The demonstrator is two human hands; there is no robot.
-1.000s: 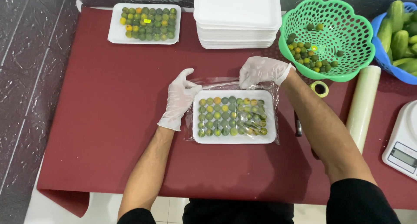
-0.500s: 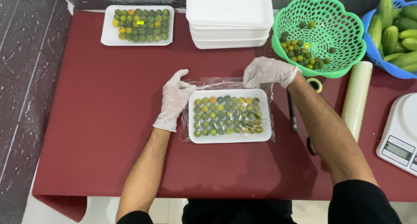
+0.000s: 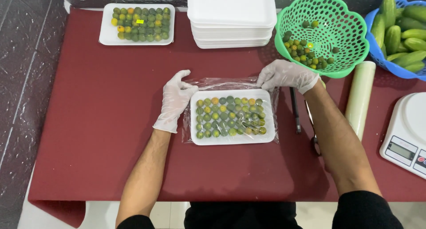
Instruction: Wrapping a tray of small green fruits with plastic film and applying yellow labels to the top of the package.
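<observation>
I see a table under a dark red cloth [image 3: 88, 122]. On it lie a filled white tray [image 3: 232, 117] at centre, another [image 3: 137, 23] far left, stacked empty trays [image 3: 233, 20], a green basket [image 3: 324, 33], a blue basket [image 3: 395, 38], a film roll [image 3: 360, 98] and a scale [image 3: 406, 133] on the right.

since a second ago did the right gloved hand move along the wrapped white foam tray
No. The right gloved hand stays at the wrapped white foam tray's far right corner.

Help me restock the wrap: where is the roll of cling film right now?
In the head view, the roll of cling film lies on the red table at the person's right, between the green basket and the white scale.
</observation>
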